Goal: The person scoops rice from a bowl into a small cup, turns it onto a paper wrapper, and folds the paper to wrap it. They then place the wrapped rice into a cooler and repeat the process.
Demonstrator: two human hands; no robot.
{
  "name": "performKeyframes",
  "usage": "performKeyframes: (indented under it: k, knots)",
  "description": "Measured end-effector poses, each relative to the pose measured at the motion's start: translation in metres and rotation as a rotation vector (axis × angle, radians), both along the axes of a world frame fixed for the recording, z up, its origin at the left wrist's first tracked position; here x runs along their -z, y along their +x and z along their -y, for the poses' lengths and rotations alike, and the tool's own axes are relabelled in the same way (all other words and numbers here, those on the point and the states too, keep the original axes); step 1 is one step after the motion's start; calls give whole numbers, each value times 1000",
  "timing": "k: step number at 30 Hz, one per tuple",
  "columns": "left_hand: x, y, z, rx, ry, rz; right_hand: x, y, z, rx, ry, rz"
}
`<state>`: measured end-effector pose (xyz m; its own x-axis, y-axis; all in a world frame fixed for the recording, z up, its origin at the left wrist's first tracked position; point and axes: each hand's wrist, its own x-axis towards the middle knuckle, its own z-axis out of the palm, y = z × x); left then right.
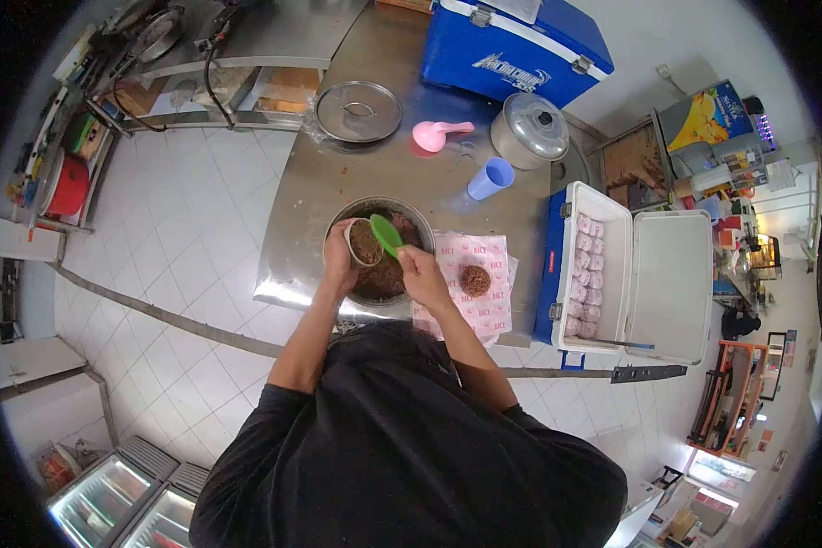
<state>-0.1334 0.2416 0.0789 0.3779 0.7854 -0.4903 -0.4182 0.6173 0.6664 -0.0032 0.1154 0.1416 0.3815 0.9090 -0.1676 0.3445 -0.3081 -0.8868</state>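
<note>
My left hand [340, 260] is wrapped round a small cup [354, 239] filled with brown crumbly food, tilted over a large round metal pot [361, 203]. In my right hand [420, 274] is a green spoon [386, 236], its bowl right at the cup's rim. More of the dark brown food [374, 286] lies in the pot below both hands. Just right of the pot, a round mound of brown food [475, 280] sits on pink-and-white printed wrapping paper [495, 315].
On the steel table [315, 183] stand a glass-topped lid [358, 111], a pink ladle [432, 136], a lilac cup [490, 179], a lidded metal pot [528, 132] and a closed blue cooler [511, 50]. An open cooler [626, 274] at right holds several wrapped packets [590, 265].
</note>
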Motion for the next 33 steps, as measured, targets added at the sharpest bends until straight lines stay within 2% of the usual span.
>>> performKeyframes:
  k: [1,3,4,7,10,11,14,15,17,18,19,21,23,26,27,30,31,33]
  knots:
    - [0,1,-2,4,29,9,-14,-5,-2,30,30,19]
    - [0,-2,1,27,76,15,27,-3,-2,10,47,196]
    - [-2,-5,-2,43,14,36,34,0,-7,7,61,288]
    - [2,-21,-10,74,-105,90,17,34,-10,36,-208,193]
    - [21,-24,-15,92,-32,115,-11,25,-11,23,-57,174]
    - [26,-23,-15,65,-39,142,-9,22,-10,-65,-31,192]
    - [1,-8,-11,-21,-53,190,-8,6,-4,102,36,174]
    - [-7,-5,-9,-57,-57,181,2,-3,-2,160,163,77]
    - [-29,8,0,-173,-64,157,1,-24,1,251,-31,-368]
    - [-22,12,-1,-158,-29,114,1,-33,1,300,-127,-585]
    - [-12,16,-1,-142,4,70,10,-46,-3,261,-34,-511]
    - [-12,19,2,-136,39,-1,5,-41,-4,206,-126,-613]
    - [-18,15,2,-125,13,21,-29,-32,-8,164,-258,-785]
    - [-21,5,-3,-115,-32,92,-31,7,-6,35,-303,-914]
    - [-14,2,-8,-139,-33,123,-37,6,-3,55,-196,-892]
    - [-26,-21,-19,-177,-42,174,-8,10,-8,52,43,-227]
    - [-38,-31,-22,-177,-43,181,-26,13,-11,-66,-56,-62]
    - [-59,-49,-20,-148,-21,236,-21,0,-15,-148,-262,236]
